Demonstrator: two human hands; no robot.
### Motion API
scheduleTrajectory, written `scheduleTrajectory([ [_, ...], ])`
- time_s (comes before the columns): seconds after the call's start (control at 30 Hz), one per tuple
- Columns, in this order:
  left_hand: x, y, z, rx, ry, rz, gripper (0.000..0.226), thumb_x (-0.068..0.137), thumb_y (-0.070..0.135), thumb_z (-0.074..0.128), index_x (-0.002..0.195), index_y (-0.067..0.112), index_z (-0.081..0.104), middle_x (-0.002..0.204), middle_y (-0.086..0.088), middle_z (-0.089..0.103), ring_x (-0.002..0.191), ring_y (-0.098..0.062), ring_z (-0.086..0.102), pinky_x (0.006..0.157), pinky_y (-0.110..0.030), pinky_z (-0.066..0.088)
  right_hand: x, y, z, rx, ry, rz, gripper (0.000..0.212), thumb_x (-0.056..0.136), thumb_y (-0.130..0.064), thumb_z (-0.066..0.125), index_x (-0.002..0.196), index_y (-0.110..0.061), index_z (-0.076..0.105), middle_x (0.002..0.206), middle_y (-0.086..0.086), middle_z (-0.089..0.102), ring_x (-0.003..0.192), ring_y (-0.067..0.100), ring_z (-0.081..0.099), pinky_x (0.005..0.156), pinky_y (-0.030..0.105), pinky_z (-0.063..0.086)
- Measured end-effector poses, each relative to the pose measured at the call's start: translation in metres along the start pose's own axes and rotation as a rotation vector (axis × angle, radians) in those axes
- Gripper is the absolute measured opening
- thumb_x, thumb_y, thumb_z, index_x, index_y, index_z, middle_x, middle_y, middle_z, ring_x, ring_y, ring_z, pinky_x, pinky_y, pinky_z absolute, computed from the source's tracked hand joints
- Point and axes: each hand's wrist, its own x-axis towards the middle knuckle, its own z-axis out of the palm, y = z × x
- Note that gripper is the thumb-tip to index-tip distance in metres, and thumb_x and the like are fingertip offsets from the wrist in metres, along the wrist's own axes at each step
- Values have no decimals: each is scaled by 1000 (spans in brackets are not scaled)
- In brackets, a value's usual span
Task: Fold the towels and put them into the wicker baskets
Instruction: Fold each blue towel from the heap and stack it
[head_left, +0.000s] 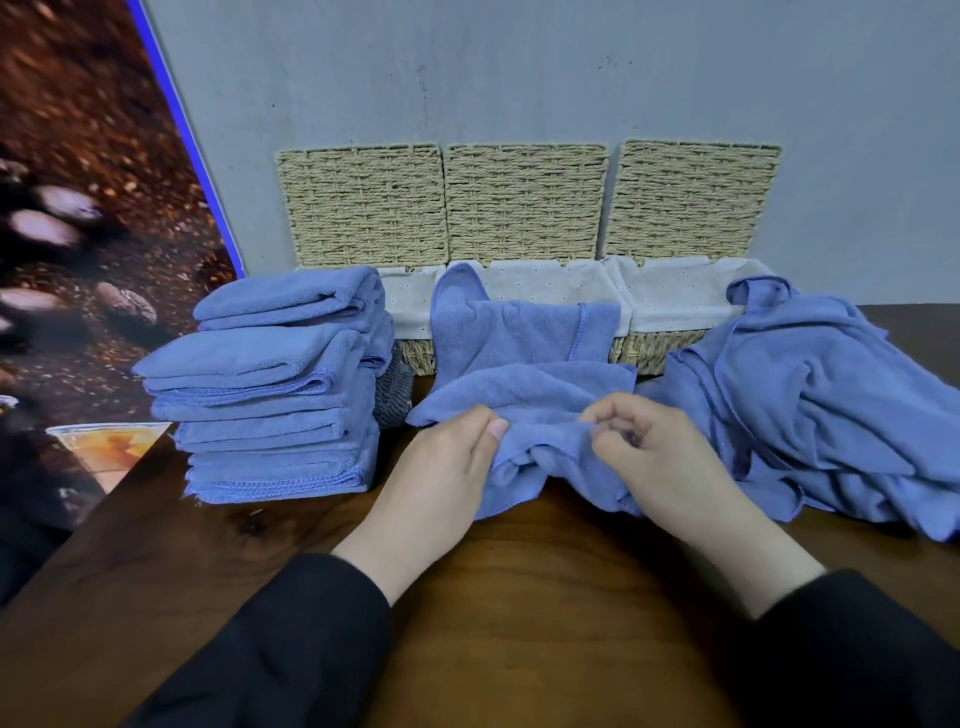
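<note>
Blue towel (524, 395) bunched between my hands, my left hand (441, 467) pinching its near edge, my right hand (654, 457) pinching beside it, far end draped over the middle basket (524, 208)

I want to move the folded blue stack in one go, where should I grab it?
Likely best at the bottom towel of the folded stack, a hand on each short side, coming from left and right. It leans and its upper towels overhang, so gripping higher up may topple it.
</note>
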Motion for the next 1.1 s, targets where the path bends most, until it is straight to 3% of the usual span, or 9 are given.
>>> scheduleTrajectory([
  [0.17,-15,20,-7,-14,-193,-77,34,88,55,64,80,28,47,63,7,51,60,-7,49,57,-28,36,-18,-9,1,-214,-98,-66,27,99,-15,47,86,-35,61,50,-6,48,44,8,36,49,32,34],
  [0.23,-21,23,-9,97,-217,-42,39,81,60,70,87,32,44,70,6,55,66,-8,54,61,-30,43,-30,-17,-1,-274,-124,-97,11,97,-40,54,88,-37,60,60,1,55,48,7,41,55,38,42],
  [0.33,-29,22,-16,97,-224,8,25,91,46,67,93,32,47,77,6,59,73,-10,57,67,-38,49,-49,-25,-8,-479,-179,-97,37,79,-73,63,97,-42,53,70,-3,59,54,7,50,57,30,44],
  [0.43,-37,22,-32,56,-268,3,10,96,28,61,89,30,54,82,7,60,77,-9,56,73,-38,50,-66,-36,-13,-649,-206,-126,32,85,-62,65,98,-38,49,65,-8,50,57,5,49,54,25,37],
  [0.6,-43,33,-59,64,-154,-27,35,102,34,51,79,9,51,73,-6,49,69,-19,48,62,-33,37,-71,-44,-23,-577,-21,-179,29,90,-39,44,76,-14,50,75,-1,51,73,19,52,66,43,48],
  [0.77,-37,54,-97,134,28,-12,24,101,33,56,81,20,59,60,-4,49,51,-12,43,54,-32,34,-65,-63,-43,-737,76,-117,12,90,-17,56,82,-10,61,77,4,60,74,26,56,65,41,47],
  [0.87,-30,59,-122,38,88,-90,16,102,27,57,88,25,65,57,-1,49,47,-15,62,58,-31,49,-69,-80,-61,-680,92,-76,24,92,-17,56,68,-20,54,58,0,52,58,15,49,51,36,32],
  [0.97,-27,60,-136,-264,168,-187,18,103,20,56,96,11,69,65,-5,35,52,-12,55,73,-32,63,-72,-90,-78,-581,143,-95,35,92,-24,57,59,-26,47,43,-6,46,45,9,43,46,25,26],
  [1.1,-19,58,-153,-323,333,-142,20,100,25,60,85,17,72,73,-6,62,75,-10,61,86,-39,59,-73,-104,-95,-442,296,-175,45,99,-33,62,63,-8,50,49,2,34,45,11,38,45,22,29],
])
